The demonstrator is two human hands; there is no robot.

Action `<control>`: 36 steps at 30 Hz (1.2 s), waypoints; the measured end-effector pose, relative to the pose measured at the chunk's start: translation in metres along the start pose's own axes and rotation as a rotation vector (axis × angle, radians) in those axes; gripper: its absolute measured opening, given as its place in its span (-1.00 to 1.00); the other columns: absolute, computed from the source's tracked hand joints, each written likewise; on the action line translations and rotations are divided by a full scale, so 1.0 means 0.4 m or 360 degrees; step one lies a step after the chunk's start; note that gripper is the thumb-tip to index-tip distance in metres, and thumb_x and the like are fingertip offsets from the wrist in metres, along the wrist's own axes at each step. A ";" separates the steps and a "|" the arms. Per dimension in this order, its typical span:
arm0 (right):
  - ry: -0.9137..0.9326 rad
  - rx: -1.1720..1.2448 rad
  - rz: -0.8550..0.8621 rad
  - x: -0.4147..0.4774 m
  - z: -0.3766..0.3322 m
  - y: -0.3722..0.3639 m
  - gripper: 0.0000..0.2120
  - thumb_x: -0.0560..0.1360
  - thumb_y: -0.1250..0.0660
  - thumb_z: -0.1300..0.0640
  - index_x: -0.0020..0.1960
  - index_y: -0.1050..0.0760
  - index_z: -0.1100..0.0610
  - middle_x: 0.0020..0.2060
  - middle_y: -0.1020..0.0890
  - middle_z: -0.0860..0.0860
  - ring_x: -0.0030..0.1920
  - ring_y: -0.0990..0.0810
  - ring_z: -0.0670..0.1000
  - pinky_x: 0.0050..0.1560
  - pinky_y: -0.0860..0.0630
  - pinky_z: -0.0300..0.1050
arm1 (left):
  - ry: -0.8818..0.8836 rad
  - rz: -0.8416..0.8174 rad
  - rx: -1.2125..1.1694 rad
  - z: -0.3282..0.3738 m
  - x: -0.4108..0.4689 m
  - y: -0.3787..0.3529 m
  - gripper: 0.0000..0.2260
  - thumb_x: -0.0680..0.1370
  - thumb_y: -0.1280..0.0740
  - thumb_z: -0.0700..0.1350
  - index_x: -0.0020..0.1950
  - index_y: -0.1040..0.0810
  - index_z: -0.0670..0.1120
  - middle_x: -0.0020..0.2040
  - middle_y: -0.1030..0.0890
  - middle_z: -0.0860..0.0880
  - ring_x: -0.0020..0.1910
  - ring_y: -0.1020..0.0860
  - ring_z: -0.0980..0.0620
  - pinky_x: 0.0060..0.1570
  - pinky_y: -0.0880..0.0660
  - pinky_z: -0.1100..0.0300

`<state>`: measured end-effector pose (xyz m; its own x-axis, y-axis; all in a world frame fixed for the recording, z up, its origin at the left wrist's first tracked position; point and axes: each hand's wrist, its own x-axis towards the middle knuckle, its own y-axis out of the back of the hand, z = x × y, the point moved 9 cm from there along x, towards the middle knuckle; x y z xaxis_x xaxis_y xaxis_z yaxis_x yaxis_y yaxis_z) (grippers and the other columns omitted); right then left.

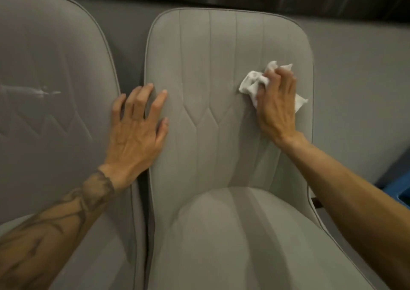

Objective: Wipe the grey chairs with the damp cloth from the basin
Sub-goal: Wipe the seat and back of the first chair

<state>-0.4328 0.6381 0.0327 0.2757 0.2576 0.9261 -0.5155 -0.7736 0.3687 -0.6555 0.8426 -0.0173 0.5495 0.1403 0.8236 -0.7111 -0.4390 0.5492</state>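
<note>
Two grey upholstered chairs stand side by side. The right chair (213, 72) fills the middle of the view, its stitched backrest facing me. My right hand (277, 103) presses a crumpled white cloth (250, 83) against the right side of that backrest. My left hand (137, 125) lies flat with fingers spread on the backrest's left edge, over the gap to the left chair (51, 72). The left chair's backrest shows a pale streak at mid height.
A grey wall (359, 90) runs behind the chairs, with a dark band along the top. A blue object (399, 190) shows at the right edge, partly behind my right forearm.
</note>
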 end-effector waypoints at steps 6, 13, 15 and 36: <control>0.0252 0.0021 -0.0210 -0.126 0.003 -0.063 -0.67 0.67 -0.19 0.09 0.36 -0.39 0.25 0.26 -0.46 0.27 0.22 -0.40 0.24 0.33 -0.35 0.08 | -0.0079 0.0131 0.0170 -0.002 -0.004 -0.007 -0.46 0.72 -0.12 0.07 0.68 -0.20 -0.07 0.60 -0.25 -0.21 0.56 -0.35 -0.23 0.56 -0.09 -0.34; 0.0065 -0.0091 0.0216 0.053 0.061 -0.024 -0.64 0.70 -0.08 0.01 0.37 -0.33 0.23 0.20 -0.45 0.25 0.17 -0.35 0.17 0.29 -0.28 0.00 | -0.0067 0.0131 0.0211 -0.004 -0.006 -0.012 -0.45 0.72 -0.08 0.09 0.69 -0.16 -0.06 0.62 -0.22 -0.20 0.54 -0.38 -0.21 0.59 -0.02 -0.31; 0.0035 -0.0084 0.0160 -0.026 0.030 -0.047 -0.65 0.69 -0.15 0.07 0.35 -0.38 0.30 0.25 -0.46 0.28 0.23 -0.36 0.23 0.38 -0.22 0.06 | -0.0073 0.0146 0.0221 -0.003 -0.007 -0.011 -0.46 0.72 -0.08 0.09 0.69 -0.17 -0.06 0.63 -0.22 -0.20 0.53 -0.39 -0.20 0.60 -0.03 -0.31; -0.0045 -0.0121 0.0301 0.218 0.079 -0.025 -0.54 0.71 0.00 -0.10 0.30 -0.38 0.26 0.21 -0.47 0.28 0.19 -0.44 0.26 0.33 -0.21 0.03 | -0.0066 0.0172 0.0276 -0.007 -0.010 -0.019 -0.44 0.71 -0.12 0.09 0.69 -0.18 -0.05 0.64 -0.23 -0.18 0.47 -0.44 -0.18 0.59 -0.08 -0.33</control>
<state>-0.3781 0.6500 0.1075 0.1900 0.0946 0.9772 -0.6195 -0.7606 0.1941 -0.6534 0.8480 -0.0243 0.4943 0.0491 0.8679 -0.6827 -0.5961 0.4226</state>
